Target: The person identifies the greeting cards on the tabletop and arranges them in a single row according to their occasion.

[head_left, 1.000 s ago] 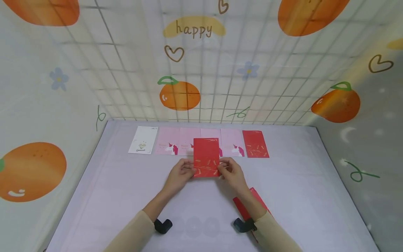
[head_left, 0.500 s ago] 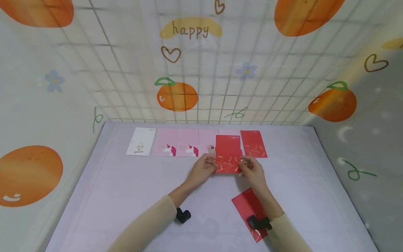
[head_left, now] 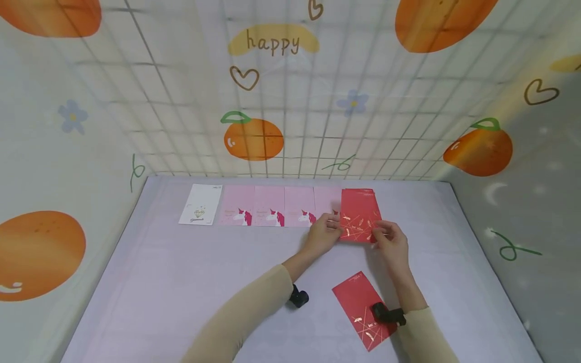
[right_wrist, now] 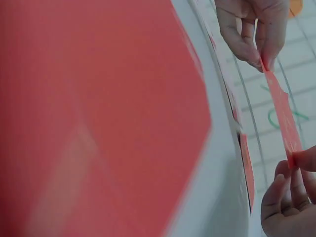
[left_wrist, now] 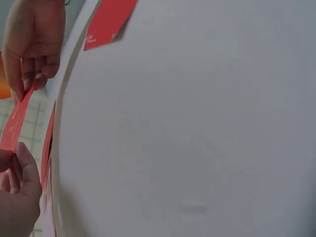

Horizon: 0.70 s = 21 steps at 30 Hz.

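A red card (head_left: 358, 214) with gold lines is held up between both hands over the right end of a row of cards. My left hand (head_left: 323, 234) pinches its lower left edge. My right hand (head_left: 394, 247) grips the lower right edge between thumb and fingers. In both wrist views the held card (right_wrist: 282, 111) stretches between the two hands, seen almost edge-on. Behind it in the head view, another red card in the row is mostly hidden. A second loose red card (head_left: 354, 302) lies slanted on the table below the right forearm.
Along the table's back edge lie a white card (head_left: 201, 204) with a gold diamond print and several pink unicorn cards (head_left: 270, 205), side by side. A patterned curtain (head_left: 254, 91) over a wire grid rises behind the table (head_left: 204, 282).
Both hands have carried the held red card to the right, from in front of the pink cards to over the red card at the row's end. The loose red card stays put.
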{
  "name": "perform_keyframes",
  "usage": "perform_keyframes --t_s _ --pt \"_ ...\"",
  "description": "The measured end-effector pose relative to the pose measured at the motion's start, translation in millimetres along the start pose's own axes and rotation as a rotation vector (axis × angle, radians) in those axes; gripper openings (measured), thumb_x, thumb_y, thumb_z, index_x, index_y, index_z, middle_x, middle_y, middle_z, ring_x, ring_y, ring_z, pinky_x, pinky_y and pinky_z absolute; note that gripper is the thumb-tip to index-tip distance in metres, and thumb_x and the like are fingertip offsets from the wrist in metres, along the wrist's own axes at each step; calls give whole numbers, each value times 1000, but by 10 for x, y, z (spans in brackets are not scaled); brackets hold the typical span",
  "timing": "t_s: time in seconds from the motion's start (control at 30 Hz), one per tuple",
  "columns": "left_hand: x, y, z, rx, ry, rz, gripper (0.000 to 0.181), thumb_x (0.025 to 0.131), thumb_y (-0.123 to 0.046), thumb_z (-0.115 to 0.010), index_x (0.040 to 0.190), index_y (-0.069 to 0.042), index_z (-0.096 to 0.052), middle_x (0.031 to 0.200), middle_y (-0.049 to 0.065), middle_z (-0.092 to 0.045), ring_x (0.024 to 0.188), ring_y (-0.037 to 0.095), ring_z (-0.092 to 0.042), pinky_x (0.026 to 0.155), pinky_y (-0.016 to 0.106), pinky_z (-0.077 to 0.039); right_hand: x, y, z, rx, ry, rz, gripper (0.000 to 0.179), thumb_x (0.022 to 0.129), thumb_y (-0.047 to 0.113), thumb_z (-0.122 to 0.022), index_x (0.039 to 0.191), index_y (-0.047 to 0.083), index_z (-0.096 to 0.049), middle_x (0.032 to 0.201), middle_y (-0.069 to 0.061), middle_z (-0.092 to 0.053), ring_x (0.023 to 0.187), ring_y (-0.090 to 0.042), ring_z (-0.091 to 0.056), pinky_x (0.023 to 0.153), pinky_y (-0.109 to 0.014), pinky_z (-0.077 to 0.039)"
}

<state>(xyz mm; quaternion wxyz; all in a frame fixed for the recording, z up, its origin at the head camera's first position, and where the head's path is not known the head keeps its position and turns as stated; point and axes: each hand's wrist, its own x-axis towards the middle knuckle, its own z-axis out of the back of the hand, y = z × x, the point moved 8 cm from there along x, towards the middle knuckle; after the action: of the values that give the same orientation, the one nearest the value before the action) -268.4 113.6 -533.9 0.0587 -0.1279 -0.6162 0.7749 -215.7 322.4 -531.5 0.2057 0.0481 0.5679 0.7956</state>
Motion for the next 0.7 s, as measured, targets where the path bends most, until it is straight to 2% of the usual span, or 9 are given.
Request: perform_keyframes --t_s 0.13,0.33,0.5,0.63,0.7 --pt "110 -76 -211 8 -3 1 28 93 -11 -69 119 -7 -61 94 -5 -64 83 9 -63 68 23 -55 119 -43 194 -12 -63 -23 38 101 31 -61 132 11 -58 113 -9 -59 90 -24 -61 68 -26 -56" --pt "228 -201 -504 58 39 11 30 95 -12 -68 124 -12 -59 101 -6 -64 88 7 -62 71 22 -53 314 -115 456 -17 -143 -48 38 101 30 -59 133 10 -58 111 -7 -59 86 -19 -61 67 -24 -55" --pt "293 -183 -743 25 122 94 39 93 -11 -70 130 -11 -57 99 -7 -62 80 7 -63 68 23 -55 442 -173 628 33 -186 -116 36 103 28 -57 134 10 -59 117 -3 -56 94 -14 -56 75 -19 -52" --pt "329 -185 -850 -15 150 141 46 93 -9 -71 136 -8 -55 99 -4 -62 75 9 -65 69 25 -56 531 -185 690 97 -199 -155 37 103 27 -57 135 10 -60 127 -4 -53 102 -14 -54 82 -20 -52" --pt "336 -191 -893 -18 167 155 49 93 -10 -71 139 -8 -54 101 -2 -62 75 9 -65 70 26 -56 576 -200 721 116 -204 -164 36 103 27 -58 135 11 -60 128 -3 -53 103 -13 -55 81 -19 -52"
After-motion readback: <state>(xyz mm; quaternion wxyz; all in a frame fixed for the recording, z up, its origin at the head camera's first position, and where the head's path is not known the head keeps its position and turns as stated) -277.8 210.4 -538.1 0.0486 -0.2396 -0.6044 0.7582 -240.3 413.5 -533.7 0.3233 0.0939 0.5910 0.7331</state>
